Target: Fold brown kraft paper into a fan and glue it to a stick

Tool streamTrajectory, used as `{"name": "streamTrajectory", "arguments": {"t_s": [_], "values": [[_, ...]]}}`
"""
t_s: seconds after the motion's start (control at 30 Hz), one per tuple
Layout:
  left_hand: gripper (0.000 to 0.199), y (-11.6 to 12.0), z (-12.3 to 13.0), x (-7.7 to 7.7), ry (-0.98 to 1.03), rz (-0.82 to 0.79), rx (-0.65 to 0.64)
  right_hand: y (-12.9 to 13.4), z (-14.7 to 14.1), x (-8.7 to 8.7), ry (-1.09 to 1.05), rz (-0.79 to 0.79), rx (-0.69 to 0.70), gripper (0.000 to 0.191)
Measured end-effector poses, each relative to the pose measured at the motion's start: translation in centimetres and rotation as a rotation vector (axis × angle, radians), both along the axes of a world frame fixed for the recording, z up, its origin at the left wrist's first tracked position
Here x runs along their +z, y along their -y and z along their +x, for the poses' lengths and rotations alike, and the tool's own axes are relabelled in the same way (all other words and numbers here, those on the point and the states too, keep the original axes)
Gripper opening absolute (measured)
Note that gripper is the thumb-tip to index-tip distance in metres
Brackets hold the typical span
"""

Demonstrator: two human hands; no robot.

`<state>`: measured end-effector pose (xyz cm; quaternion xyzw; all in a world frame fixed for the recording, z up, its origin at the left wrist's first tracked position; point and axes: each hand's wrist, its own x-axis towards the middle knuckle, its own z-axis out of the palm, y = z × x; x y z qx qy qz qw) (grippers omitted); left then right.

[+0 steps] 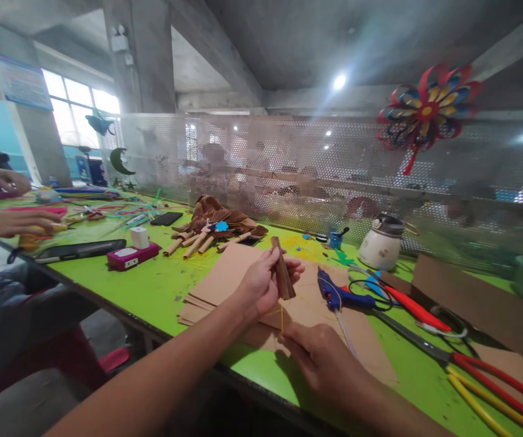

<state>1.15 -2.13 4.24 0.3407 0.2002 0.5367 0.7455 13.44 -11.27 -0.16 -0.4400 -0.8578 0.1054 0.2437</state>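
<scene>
My left hand (260,284) is closed around a brown pleated piece (284,277), narrow at the top and fanned wider at the bottom, held above sheets of kraft paper (225,276). Below it, my right hand (318,355) pinches a thin yellow string (282,317) that runs up toward the pleated piece. Where the string meets the piece is too small to make out. A blue glue gun (343,294) lies on the paper to the right of my hands. Behind them sits a pile of brown pleated pieces and paper tubes (207,243), with a blue flower shape on it.
Red-handled scissors (452,355), a floral jug (381,243) and cardboard (475,303) stand or lie at the right. A magenta power strip (133,257) and phone (167,218) are on the left. Another person's hands (11,223) work at the far left. A perforated screen (252,164) lines the back.
</scene>
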Motion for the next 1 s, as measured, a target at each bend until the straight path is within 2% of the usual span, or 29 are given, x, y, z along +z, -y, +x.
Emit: {"name": "streamTrajectory", "arguments": {"t_s": [0.2,0.43,0.57,0.63,0.7,0.8,0.87,0.93,1.0], "values": [[0.008,0.4,0.3,0.7,-0.028,-0.054,0.021,0.4,-0.1,0.2,0.043,0.048,0.004,0.023],[0.007,-0.2,1.1,0.4,-0.032,-0.112,0.000,-0.2,0.1,-0.2,0.164,0.110,-0.010,0.011],[0.005,-0.4,1.3,0.3,-0.026,-0.105,0.020,0.2,0.0,0.6,0.264,0.116,0.018,0.007],[0.005,-0.3,1.1,0.5,-0.031,-0.090,0.042,0.7,0.2,1.6,0.199,0.123,0.066,0.017],[0.007,-0.1,0.8,0.6,-0.021,-0.078,0.031,1.0,0.7,2.8,0.043,0.168,0.055,0.027],[0.011,0.2,0.5,0.5,0.010,-0.046,-0.059,0.7,1.8,4.2,-0.282,0.296,-0.072,0.027],[0.013,0.4,0.6,0.4,0.022,0.003,-0.122,0.0,2.3,4.6,-0.428,0.343,-0.167,0.024],[0.013,0.6,0.8,0.2,0.017,0.054,-0.158,-0.8,2.5,4.6,-0.468,0.250,-0.227,0.023],[0.011,0.9,1.0,0.0,-0.009,0.095,-0.178,-1.3,2.2,4.3,-0.485,0.049,-0.226,0.026]]}}
